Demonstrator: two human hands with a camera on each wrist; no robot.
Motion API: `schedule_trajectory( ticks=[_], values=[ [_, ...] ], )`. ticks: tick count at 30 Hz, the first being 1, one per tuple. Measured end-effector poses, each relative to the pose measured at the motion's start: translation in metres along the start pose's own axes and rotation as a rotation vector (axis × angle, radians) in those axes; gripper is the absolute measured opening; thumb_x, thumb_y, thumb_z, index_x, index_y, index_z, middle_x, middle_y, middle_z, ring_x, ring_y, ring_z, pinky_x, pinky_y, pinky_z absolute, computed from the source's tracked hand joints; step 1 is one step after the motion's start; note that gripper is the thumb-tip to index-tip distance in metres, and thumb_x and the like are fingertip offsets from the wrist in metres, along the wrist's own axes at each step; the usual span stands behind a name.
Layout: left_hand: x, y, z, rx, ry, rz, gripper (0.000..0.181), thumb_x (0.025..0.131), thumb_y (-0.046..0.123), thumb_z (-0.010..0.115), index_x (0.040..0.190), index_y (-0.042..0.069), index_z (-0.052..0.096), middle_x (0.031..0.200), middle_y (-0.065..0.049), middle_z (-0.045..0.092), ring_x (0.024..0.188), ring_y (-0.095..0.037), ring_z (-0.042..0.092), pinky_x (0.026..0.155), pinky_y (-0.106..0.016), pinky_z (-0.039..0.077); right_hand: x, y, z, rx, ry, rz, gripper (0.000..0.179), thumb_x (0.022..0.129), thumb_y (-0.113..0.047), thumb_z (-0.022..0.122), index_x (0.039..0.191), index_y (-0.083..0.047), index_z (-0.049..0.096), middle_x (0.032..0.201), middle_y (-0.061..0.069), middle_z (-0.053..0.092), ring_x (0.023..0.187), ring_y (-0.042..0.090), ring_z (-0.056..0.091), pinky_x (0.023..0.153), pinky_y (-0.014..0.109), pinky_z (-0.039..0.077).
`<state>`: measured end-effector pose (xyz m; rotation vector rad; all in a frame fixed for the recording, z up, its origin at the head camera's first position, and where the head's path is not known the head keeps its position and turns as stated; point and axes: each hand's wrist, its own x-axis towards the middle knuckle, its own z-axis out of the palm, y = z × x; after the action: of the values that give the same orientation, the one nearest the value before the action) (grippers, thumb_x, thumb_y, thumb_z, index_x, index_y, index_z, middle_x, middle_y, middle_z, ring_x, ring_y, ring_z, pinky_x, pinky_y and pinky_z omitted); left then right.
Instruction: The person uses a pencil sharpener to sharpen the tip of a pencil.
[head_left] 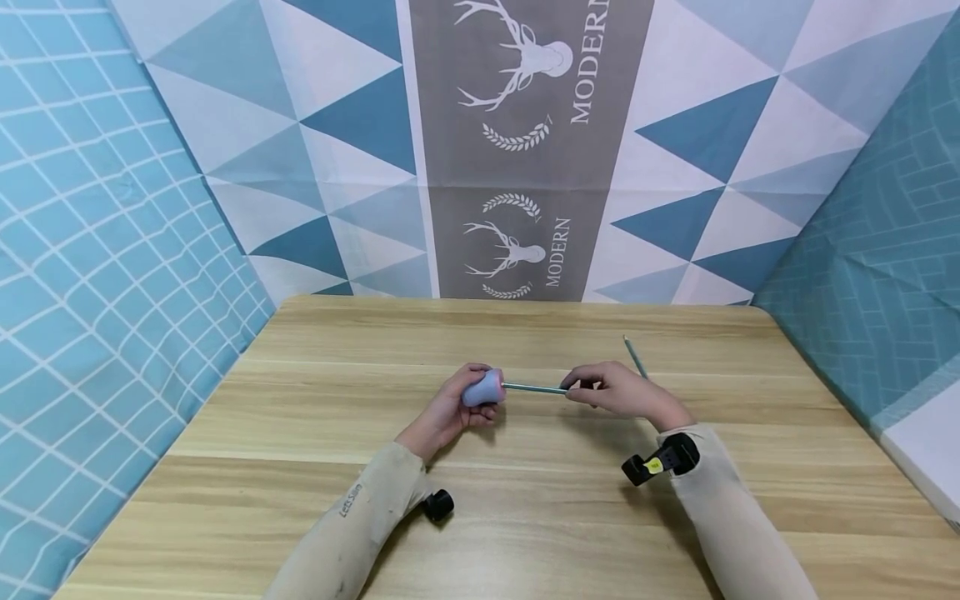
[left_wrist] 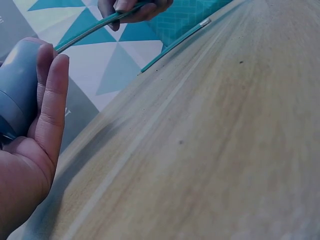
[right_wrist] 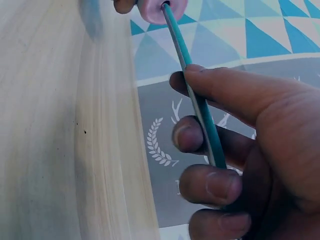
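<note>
Left hand [head_left: 450, 406]: bare, fingers and thumb wrapped about a cylinder, some fingers standing nearly straight along its side in the left wrist view.

Cylinder [head_left: 482, 390], one: lavender-blue with a pink end, probably a pencil sharpener; held above the table [head_left: 525, 508], lying on its side, pink end to the right.

Pencil in use [head_left: 534, 388], one: green, slim; its left end inside the hole of the pink end, depth hidden; spans the gap between the hands.

Right hand [head_left: 618, 390]: bare, thumb and forefinger pinching the pencil, remaining fingers curled beneath the shaft.

Second pencil [head_left: 634, 357], one: green, on the table beyond the right hand, partly hidden by it in the head view; far end looks tapered, too small to be certain.

Progress, by judgement: pencil and cylinder are joined, so the work seems under way, likely sharpening. Condition of the inserted tip cannot be told. Withdrawing that pencil and putting both pieces down appear outstanding; whether the second pencil is finished or waiting is unclear.
</note>
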<state>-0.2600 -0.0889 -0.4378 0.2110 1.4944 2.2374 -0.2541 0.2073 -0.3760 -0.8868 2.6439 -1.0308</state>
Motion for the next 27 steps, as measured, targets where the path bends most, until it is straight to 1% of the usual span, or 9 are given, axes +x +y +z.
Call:
schedule_trajectory(
  ticks=[3, 5, 7, 10, 12, 17, 22, 27],
  values=[
    [0.001, -0.001, 0.000, 0.001, -0.002, -0.001, 0.026, 0.100, 0.026, 0.044, 0.123, 0.012, 0.046, 0.100, -0.016, 0.055, 0.064, -0.015, 0.062, 0.060, -0.026, 0.055, 0.002, -0.003, 0.002, -0.038, 0.060, -0.014, 0.010, 0.095, -0.018, 0.067, 0.102, -0.012, 0.073, 0.088, -0.002, 0.068, 0.069, 0.012, 0.057, 0.060, 0.028, 0.048],
    [0.001, -0.001, 0.000, 0.003, -0.002, 0.000, 0.026, 0.100, 0.026, 0.044, 0.123, 0.012, 0.046, 0.099, -0.016, 0.055, 0.063, -0.015, 0.062, 0.060, -0.026, 0.055, 0.003, -0.006, 0.004, -0.083, 0.121, -0.018, 0.005, 0.092, -0.019, 0.071, 0.095, -0.015, 0.073, 0.079, -0.006, 0.065, 0.065, 0.011, 0.054, 0.057, 0.027, 0.045],
    [0.001, -0.001, 0.000, 0.009, -0.003, -0.001, 0.028, 0.100, 0.026, 0.045, 0.124, 0.011, 0.045, 0.099, -0.016, 0.055, 0.063, -0.015, 0.062, 0.060, -0.026, 0.055, 0.003, -0.009, 0.005, -0.141, 0.185, -0.029, 0.005, 0.089, -0.022, 0.075, 0.089, -0.017, 0.073, 0.073, -0.009, 0.062, 0.063, 0.010, 0.051, 0.056, 0.027, 0.043],
    [0.001, -0.001, 0.000, 0.015, -0.005, -0.006, 0.029, 0.100, 0.026, 0.046, 0.125, 0.011, 0.045, 0.099, -0.016, 0.055, 0.062, -0.016, 0.062, 0.060, -0.026, 0.056, 0.004, -0.013, 0.007, -0.236, 0.275, -0.054, 0.006, 0.086, -0.025, 0.078, 0.086, -0.020, 0.074, 0.072, -0.014, 0.062, 0.063, 0.007, 0.053, 0.056, 0.028, 0.045],
    [0.001, -0.002, -0.001, 0.016, -0.003, -0.008, 0.030, 0.100, 0.027, 0.046, 0.125, 0.010, 0.045, 0.098, -0.016, 0.055, 0.062, -0.015, 0.062, 0.060, -0.026, 0.056, 0.005, -0.015, 0.009, -0.278, 0.309, -0.072, 0.006, 0.086, -0.026, 0.078, 0.086, -0.021, 0.074, 0.074, -0.014, 0.065, 0.065, 0.005, 0.057, 0.059, 0.029, 0.047],
    [0.001, -0.001, 0.000, 0.012, 0.014, 0.004, 0.029, 0.100, 0.027, 0.046, 0.124, 0.010, 0.045, 0.098, -0.016, 0.055, 0.062, -0.015, 0.062, 0.059, -0.026, 0.056, 0.008, -0.015, 0.014, -0.309, 0.357, -0.123, 0.006, 0.086, -0.026, 0.078, 0.087, -0.020, 0.076, 0.080, -0.012, 0.070, 0.069, 0.003, 0.062, 0.062, 0.028, 0.051],
    [0.000, 0.000, 0.001, 0.013, 0.035, 0.018, 0.020, 0.101, 0.026, 0.045, 0.116, 0.012, 0.049, 0.097, -0.016, 0.055, 0.061, -0.015, 0.062, 0.060, -0.026, 0.056, 0.009, -0.013, 0.019, -0.369, 0.414, -0.223, 0.006, 0.085, -0.023, 0.079, 0.086, -0.018, 0.076, 0.079, -0.010, 0.071, 0.064, 0.001, 0.060, 0.058, 0.026, 0.049],
    [-0.001, 0.000, 0.001, 0.014, 0.042, 0.015, 0.014, 0.100, 0.025, 0.046, 0.107, 0.014, 0.051, 0.095, -0.016, 0.056, 0.060, -0.015, 0.061, 0.059, -0.026, 0.056, 0.010, -0.013, 0.021, -0.432, 0.451, -0.289, 0.006, 0.084, -0.021, 0.080, 0.083, -0.020, 0.075, 0.076, -0.011, 0.069, 0.060, 0.001, 0.057, 0.054, 0.024, 0.046]
  ],
)
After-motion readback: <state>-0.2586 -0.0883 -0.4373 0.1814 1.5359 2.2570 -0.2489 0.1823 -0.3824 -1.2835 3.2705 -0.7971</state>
